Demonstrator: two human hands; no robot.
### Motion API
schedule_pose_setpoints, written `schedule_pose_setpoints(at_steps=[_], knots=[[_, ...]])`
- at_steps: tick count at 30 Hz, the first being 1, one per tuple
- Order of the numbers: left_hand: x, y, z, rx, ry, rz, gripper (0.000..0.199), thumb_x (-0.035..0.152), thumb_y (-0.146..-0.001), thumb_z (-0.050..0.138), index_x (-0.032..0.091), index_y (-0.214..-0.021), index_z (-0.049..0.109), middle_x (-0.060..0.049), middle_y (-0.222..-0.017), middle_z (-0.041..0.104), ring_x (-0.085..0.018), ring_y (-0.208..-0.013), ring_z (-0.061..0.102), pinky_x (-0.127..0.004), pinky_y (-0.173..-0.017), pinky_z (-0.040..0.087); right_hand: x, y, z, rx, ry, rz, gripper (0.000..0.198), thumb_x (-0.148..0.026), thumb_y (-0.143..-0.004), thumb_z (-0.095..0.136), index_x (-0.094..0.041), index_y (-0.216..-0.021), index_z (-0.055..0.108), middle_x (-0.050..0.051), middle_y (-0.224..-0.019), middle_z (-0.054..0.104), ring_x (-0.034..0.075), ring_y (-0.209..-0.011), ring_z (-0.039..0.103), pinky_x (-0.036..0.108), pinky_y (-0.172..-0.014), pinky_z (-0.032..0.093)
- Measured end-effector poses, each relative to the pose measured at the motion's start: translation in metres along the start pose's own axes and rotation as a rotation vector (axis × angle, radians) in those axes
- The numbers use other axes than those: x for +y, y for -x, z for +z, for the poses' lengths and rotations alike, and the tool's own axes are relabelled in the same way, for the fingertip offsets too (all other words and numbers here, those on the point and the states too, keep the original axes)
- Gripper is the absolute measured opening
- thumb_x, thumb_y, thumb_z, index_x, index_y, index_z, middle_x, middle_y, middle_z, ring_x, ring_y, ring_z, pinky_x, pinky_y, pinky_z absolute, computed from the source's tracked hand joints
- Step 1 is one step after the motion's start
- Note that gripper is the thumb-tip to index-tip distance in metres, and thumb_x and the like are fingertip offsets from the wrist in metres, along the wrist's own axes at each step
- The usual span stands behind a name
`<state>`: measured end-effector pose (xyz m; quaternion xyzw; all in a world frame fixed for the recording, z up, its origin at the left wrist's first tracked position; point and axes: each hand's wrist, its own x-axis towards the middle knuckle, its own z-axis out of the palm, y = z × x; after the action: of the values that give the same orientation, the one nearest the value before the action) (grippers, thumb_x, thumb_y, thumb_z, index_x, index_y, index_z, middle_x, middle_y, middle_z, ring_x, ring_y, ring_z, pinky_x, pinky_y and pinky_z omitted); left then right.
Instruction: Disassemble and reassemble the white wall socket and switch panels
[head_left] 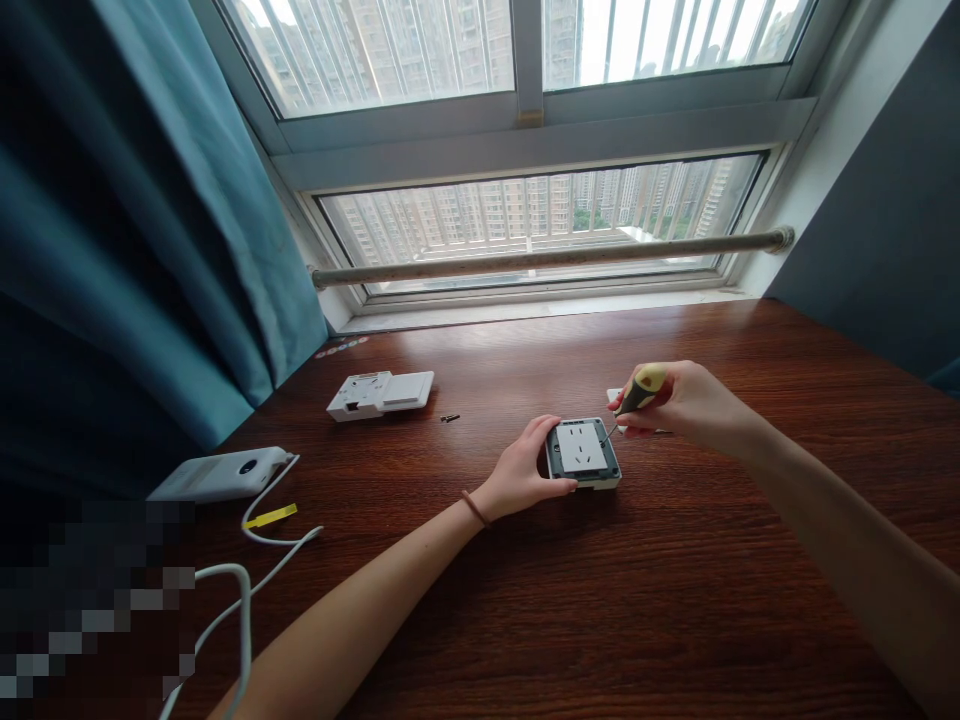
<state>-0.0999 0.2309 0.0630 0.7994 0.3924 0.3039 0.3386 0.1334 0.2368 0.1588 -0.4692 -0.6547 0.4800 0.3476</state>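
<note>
A wall socket with a white face and grey frame, set in a white box, lies on the brown wooden table. My left hand grips its left side, thumb along the near edge and fingers at the far corner. My right hand is closed around a screwdriver with a yellow and dark handle. The screwdriver tilts down to the left, its thin shaft reaching the right edge of the socket's frame. Whether the tip sits in a screw is too small to tell. Behind my right hand, a white piece is partly hidden.
Some small screws lie left of the socket. Farther back is a white device with a flat cover part. At the left are a white power strip, its white cable and a yellow tag. A window rail crosses behind.
</note>
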Motion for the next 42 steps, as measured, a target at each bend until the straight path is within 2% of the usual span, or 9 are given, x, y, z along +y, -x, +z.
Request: schedule_pose_setpoints(at_steps=[11,14,17,21,24,29,34,40,42], knots=[[0.001,-0.001,0.0,0.0,-0.025,0.014,0.078,0.033,-0.06,0.074,0.021,-0.127,0.037,-0.008,-0.131,0.04,-0.026,-0.121,0.039,-0.038,-0.104,0.031,0.01,-0.003,0.025,0.683,0.689,-0.216,0.025,-0.04,-0.061,0.069,-0.019,-0.057,0.056,0.001,-0.05,0.062,0.019,-0.049,0.059,0.029,-0.052,0.044],[0.0,0.0,0.0,0.0,-0.025,0.02,0.078,0.033,-0.06,0.074,0.021,-0.128,0.037,-0.008,-0.131,0.04,-0.025,-0.121,0.039,-0.037,-0.104,0.03,0.013,-0.004,0.033,0.597,0.532,-0.285,0.019,-0.034,-0.068,0.065,-0.019,-0.08,0.062,0.002,-0.07,0.068,0.014,-0.051,0.057,0.028,-0.053,0.045],[0.0,0.0,0.0,-0.001,-0.024,0.021,0.078,0.033,-0.06,0.074,0.021,-0.128,0.037,-0.008,-0.131,0.04,-0.025,-0.121,0.039,-0.037,-0.104,0.031,0.014,-0.007,0.028,0.344,0.147,-0.242,0.036,-0.031,-0.07,0.064,-0.02,-0.104,0.057,0.004,-0.086,0.069,0.01,-0.05,0.056,0.025,-0.048,0.047],[0.0,-0.001,0.0,0.0,-0.017,0.011,0.078,0.033,-0.059,0.074,0.022,-0.127,0.037,-0.008,-0.131,0.041,-0.026,-0.121,0.04,-0.038,-0.104,0.031,0.011,-0.01,0.002,-0.008,-0.116,-0.04,0.035,-0.027,-0.063,0.072,-0.015,-0.094,0.061,0.007,-0.086,0.068,0.014,-0.063,0.063,0.03,-0.058,0.054],[-0.001,-0.001,0.0,0.004,-0.01,0.009,0.078,0.034,-0.058,0.074,0.022,-0.127,0.038,-0.008,-0.131,0.041,-0.027,-0.12,0.041,-0.038,-0.104,0.031,0.008,-0.01,-0.01,-0.105,-0.139,0.035,0.03,-0.026,-0.061,0.073,-0.014,-0.087,0.064,0.006,-0.08,0.069,0.017,-0.066,0.066,0.031,-0.061,0.055],[-0.001,0.0,0.0,0.005,-0.027,0.009,0.078,0.034,-0.059,0.074,0.022,-0.127,0.037,-0.007,-0.131,0.041,-0.025,-0.12,0.04,-0.037,-0.104,0.031,0.006,-0.007,-0.001,0.047,0.071,-0.027,0.024,-0.029,-0.061,0.072,-0.014,-0.08,0.067,0.006,-0.078,0.069,0.013,-0.051,0.06,0.023,-0.041,0.046],[-0.001,0.0,0.0,0.003,-0.03,0.004,0.079,0.035,-0.059,0.074,0.021,-0.128,0.037,-0.008,-0.132,0.04,-0.025,-0.121,0.04,-0.037,-0.104,0.031,0.013,-0.008,0.008,0.247,0.229,-0.134,0.024,-0.033,-0.06,0.072,-0.016,-0.077,0.068,0.005,-0.078,0.07,0.021,-0.073,0.065,0.029,-0.059,0.05],[-0.004,0.0,0.002,0.009,-0.015,0.014,0.081,0.034,-0.059,0.074,0.022,-0.129,0.036,-0.008,-0.133,0.04,-0.026,-0.122,0.039,-0.038,-0.104,0.031,0.026,-0.012,0.019,0.504,0.436,-0.144,0.021,-0.034,-0.059,0.071,-0.017,-0.063,0.06,0.002,-0.06,0.064,0.018,-0.055,0.059,0.027,-0.048,0.043],[-0.005,0.0,0.002,0.005,-0.007,0.015,0.082,0.035,-0.059,0.074,0.022,-0.13,0.035,-0.008,-0.134,0.039,-0.026,-0.123,0.038,-0.038,-0.105,0.031,0.027,-0.013,0.021,0.504,0.422,-0.146,0.019,-0.032,-0.061,0.069,-0.016,-0.062,0.059,0.001,-0.059,0.062,0.016,-0.055,0.058,0.026,-0.048,0.043]])
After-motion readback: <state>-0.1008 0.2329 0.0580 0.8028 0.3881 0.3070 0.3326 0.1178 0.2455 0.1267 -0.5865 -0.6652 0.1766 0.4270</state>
